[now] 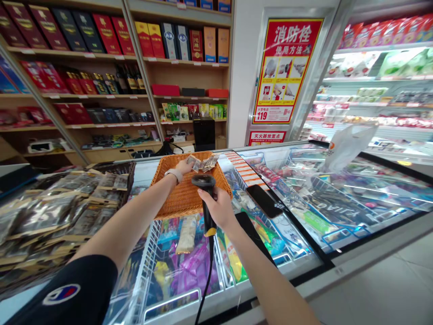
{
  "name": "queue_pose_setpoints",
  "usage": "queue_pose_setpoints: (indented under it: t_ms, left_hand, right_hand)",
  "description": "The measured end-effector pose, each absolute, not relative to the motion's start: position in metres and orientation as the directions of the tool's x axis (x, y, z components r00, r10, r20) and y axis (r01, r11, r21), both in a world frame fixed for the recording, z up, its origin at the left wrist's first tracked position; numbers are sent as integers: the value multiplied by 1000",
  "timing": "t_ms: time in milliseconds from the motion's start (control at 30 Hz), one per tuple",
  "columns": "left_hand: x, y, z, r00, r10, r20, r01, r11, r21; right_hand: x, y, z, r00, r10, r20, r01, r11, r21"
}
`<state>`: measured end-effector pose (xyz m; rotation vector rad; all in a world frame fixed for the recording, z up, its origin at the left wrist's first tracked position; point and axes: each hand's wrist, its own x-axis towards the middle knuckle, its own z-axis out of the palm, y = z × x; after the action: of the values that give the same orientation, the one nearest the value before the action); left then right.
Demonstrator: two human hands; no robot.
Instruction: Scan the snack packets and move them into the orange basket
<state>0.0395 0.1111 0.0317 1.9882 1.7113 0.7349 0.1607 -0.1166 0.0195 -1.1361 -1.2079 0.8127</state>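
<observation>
A black barcode scanner (207, 205) with a yellow band at its base stands upright in my right hand (221, 208), fingers wrapped around its handle. Its cable hangs down over the freezer glass. Inside an orange wicker basket (172, 198), at its far side, my left hand (184, 167) is closed on the edge of a small flat packet (194, 163); the fingertips are partly hidden. Another small packet (210, 162) lies just right of it in the basket. The basket rests on the glass top of a chest freezer (135, 271).
A dark wicker basket (126, 169) heaped with flat packets (50, 210) stands at left. Two phone-like black devices (264, 200) lie on the glass at right, near an orange-striped strip (246, 169). A white plastic bag (348, 146) stands farther right. Shelves with boxes line the back.
</observation>
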Motion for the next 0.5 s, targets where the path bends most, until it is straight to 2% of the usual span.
queue_pose_setpoints:
  t_ms: [133,267,333,500]
  left_hand:
    - [14,79,53,64,982,180,638,-179,749]
    - [-30,16,68,25,957,289,360,-278,890]
    - [-52,-23,69,-34,943,331,299,-307,904]
    - [-89,-104,50,-216,908,359,284,-293,913]
  right_hand:
    - [157,-120,20,170,929,329,-7,335,-942]
    - [148,-133,20,27,937,348,-126,349,-929]
    - [143,-143,20,-57,930,363,-153,351,-924]
    - [129,-167,20,-302,878,371,-164,335,-928]
